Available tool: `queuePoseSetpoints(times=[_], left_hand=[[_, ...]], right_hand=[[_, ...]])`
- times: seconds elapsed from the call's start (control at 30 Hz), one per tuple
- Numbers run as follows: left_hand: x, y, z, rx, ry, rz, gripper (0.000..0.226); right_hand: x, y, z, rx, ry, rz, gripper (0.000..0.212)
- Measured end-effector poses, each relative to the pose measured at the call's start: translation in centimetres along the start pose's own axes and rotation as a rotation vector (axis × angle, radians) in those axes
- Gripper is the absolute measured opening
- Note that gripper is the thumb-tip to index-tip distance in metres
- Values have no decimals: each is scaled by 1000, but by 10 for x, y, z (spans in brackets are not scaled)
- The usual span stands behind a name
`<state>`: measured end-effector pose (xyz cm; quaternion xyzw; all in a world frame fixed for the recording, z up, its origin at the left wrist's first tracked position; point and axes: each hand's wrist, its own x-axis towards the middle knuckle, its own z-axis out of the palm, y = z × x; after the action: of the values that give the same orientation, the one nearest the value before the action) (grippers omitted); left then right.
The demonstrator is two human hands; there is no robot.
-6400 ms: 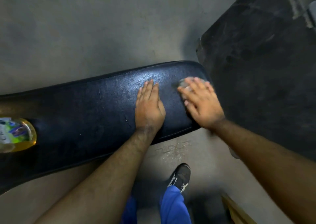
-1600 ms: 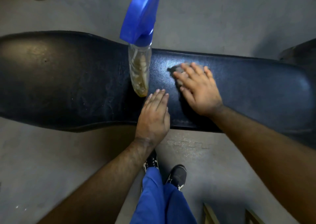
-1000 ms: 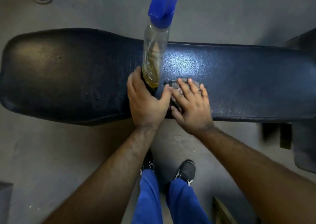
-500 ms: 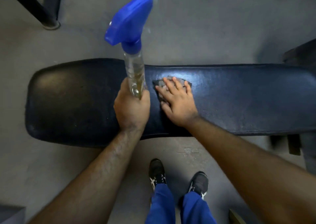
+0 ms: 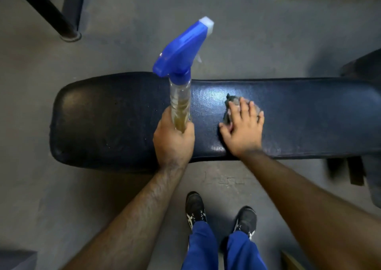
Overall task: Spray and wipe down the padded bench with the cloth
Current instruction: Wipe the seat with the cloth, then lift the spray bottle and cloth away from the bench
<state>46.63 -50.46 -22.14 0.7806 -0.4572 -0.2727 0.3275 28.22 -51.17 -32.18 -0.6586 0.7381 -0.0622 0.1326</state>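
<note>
Left hand wrapped round lower body of spray bottle, holding it upright over padded bench; blue trigger head on top, white nozzle angled up-right, amber liquid low in clear body. Right hand flat, fingers straight and spread, pressing grey cloth onto bench top, right of bottle. Cloth mostly under palm, bunched edge showing past fingertips. Wet sheen on bench beside cloth. Black shoes, blue trousers on grey floor below.

The right hand hides most of the cloth. The worktop runs off the right edge. The left hand covers the bottle base.
</note>
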Motion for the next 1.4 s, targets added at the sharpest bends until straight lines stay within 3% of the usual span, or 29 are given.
queuePoseSetpoints(times=[0.03,0.13,0.17,0.2,0.3,0.33,0.47,0.6,0.7,0.8,0.87,0.93,1.13,1.4], left_hand=[[-5,-1,2,-5,-8,8,29],[-17,0,10,-16,-22,29,27],[-19,1,11,-20,-13,36,27],[-21,1,12,-25,-7,45,27],[-26,2,16,-44,-31,70,27],[-29,3,17,-47,-40,76,26],[-38,14,24,-110,-88,64,36],[-45,14,29,-135,-125,63,42],[-53,15,29,-109,-155,67,32],[-68,23,25,-84,-184,49,26],[-79,34,21,-59,-227,45,26],[-92,45,19,-32,-275,69,26],[-156,90,24,80,-460,155,31],[-315,119,64,118,-695,299,32]], right_hand=[[-13,-10,3,11,-1,-68,72],[-51,3,7,13,-107,-587,71],[-47,18,3,-12,-90,-639,72],[-40,31,1,-32,-45,-575,73],[-36,40,-2,18,52,-25,77],[-46,31,0,19,60,6,82],[-78,36,4,-20,-69,-387,83],[-58,63,-14,4,-167,-451,75],[-62,55,-28,233,-230,-294,74],[-78,45,-47,560,-274,-20,64],[-94,41,-63,884,-216,231,49],[-109,41,-80,1057,-75,433,40],[-171,73,-148,1128,89,627,33],[-320,181,-199,1287,333,927,34]])
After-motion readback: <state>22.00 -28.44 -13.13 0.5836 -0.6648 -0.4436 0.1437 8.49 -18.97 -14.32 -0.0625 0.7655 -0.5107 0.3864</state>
